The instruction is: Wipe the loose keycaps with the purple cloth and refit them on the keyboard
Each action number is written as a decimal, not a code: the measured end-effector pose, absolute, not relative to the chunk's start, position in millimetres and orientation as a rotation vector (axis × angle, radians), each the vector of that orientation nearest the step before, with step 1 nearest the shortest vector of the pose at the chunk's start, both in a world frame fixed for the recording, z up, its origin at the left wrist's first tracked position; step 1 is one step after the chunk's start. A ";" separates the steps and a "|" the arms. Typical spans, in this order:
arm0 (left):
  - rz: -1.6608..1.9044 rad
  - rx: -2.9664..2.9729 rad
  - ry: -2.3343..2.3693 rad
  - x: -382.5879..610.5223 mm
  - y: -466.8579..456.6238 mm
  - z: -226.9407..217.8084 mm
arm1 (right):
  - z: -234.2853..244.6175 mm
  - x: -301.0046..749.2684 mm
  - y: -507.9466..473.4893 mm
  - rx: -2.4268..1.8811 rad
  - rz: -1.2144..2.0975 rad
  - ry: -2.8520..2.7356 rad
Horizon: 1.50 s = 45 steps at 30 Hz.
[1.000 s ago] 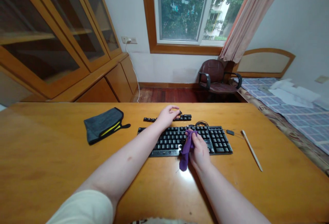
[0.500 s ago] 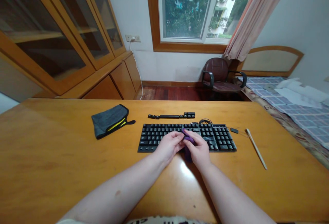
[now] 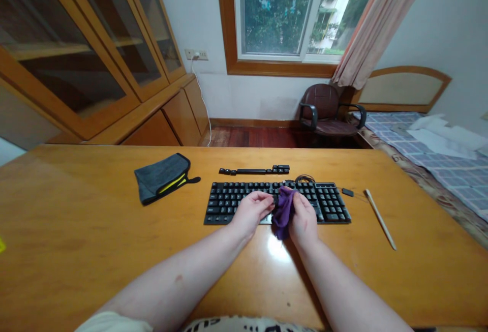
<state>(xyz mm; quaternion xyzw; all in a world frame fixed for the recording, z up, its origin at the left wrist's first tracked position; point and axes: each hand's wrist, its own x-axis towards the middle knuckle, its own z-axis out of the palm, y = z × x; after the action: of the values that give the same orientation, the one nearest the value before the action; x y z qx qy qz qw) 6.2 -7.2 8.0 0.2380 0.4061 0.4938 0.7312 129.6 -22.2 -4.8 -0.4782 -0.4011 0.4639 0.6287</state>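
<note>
A black keyboard [image 3: 224,202] lies on the wooden table, and a bare pale strip shows at its lower middle, partly behind my hands. Above it, my left hand [image 3: 253,212] pinches a small black keycap [image 3: 275,200] between thumb and fingertips. My right hand [image 3: 304,218] is closed on a purple cloth [image 3: 282,212], which hangs in folds right beside the keycap. Behind the keyboard, several loose keycaps [image 3: 280,170] and a long spacebar key [image 3: 250,172] lie in a row.
A grey cloth [image 3: 162,177] with black edging and a yellow inside lies folded at the left. To the right are a thin pale stick [image 3: 381,220] and a small black piece [image 3: 347,192]. The coiled cable [image 3: 305,178] sits behind the keyboard. Beyond the table stands a chair [image 3: 322,111].
My right hand has moved slightly right, and the purple cloth, bunched between both hands before, now hangs more open. The keycap in my left hand has come into view.
</note>
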 end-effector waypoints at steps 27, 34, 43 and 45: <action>1.139 1.949 1.224 -7.8 -17.1 14.8 | 2.8 125.7 -27.3 -1.209 0.747 -1.271; 1.055 1.898 1.138 -6.4 -16.9 17.1 | -0.7 129.2 -25.2 -1.390 0.778 -1.104; 1.117 1.805 1.095 -7.0 -14.8 28.0 | -1.2 132.6 -21.5 -1.316 0.812 -0.812; 1.121 1.800 1.090 -6.7 -12.7 27.3 | -4.1 133.7 -18.3 -1.304 0.802 -0.739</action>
<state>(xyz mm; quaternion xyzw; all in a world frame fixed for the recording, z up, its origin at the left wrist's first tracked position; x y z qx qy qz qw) -6.7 -12.7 27.3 0.7014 0.4249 0.4370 0.3695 133.7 -18.3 -4.1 -0.5761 -0.3265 0.3544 0.6602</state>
